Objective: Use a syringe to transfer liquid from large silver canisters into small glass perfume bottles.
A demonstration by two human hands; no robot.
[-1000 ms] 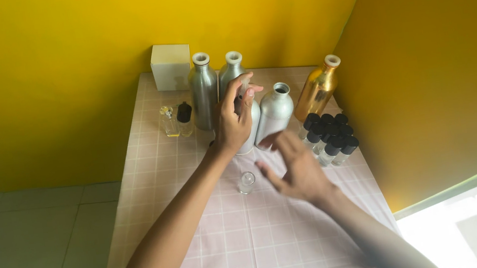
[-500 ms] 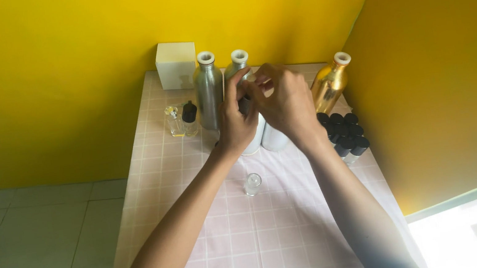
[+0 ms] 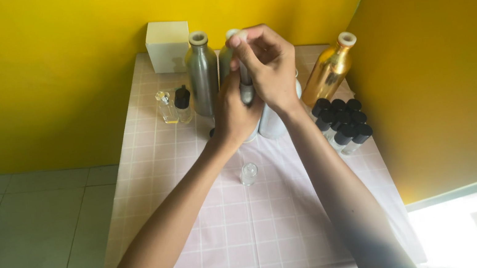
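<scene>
My left hand (image 3: 234,114) and my right hand (image 3: 269,64) are pressed together over the back of the table, both shut on a silver metal bottle (image 3: 271,125). Only its pale lower body shows under my right wrist, plus a grey stretch between the palms. My right fingers pinch at its top end; the cap is hidden. A small clear glass vial (image 3: 249,174) stands open on the pink checked tablecloth (image 3: 253,237), just below my hands and apart from them.
A tall grey bottle (image 3: 203,73) and another behind my hands stand at the back. There is a gold bottle (image 3: 329,71) at the right, several black-capped vials (image 3: 342,122), a white box (image 3: 166,38), and two small perfume bottles (image 3: 172,105) at the left. Yellow walls close in behind and to the right.
My right hand rose from the tablecloth and joined my left hand on the silver bottle. The bottle went from tilted to held between both hands.
</scene>
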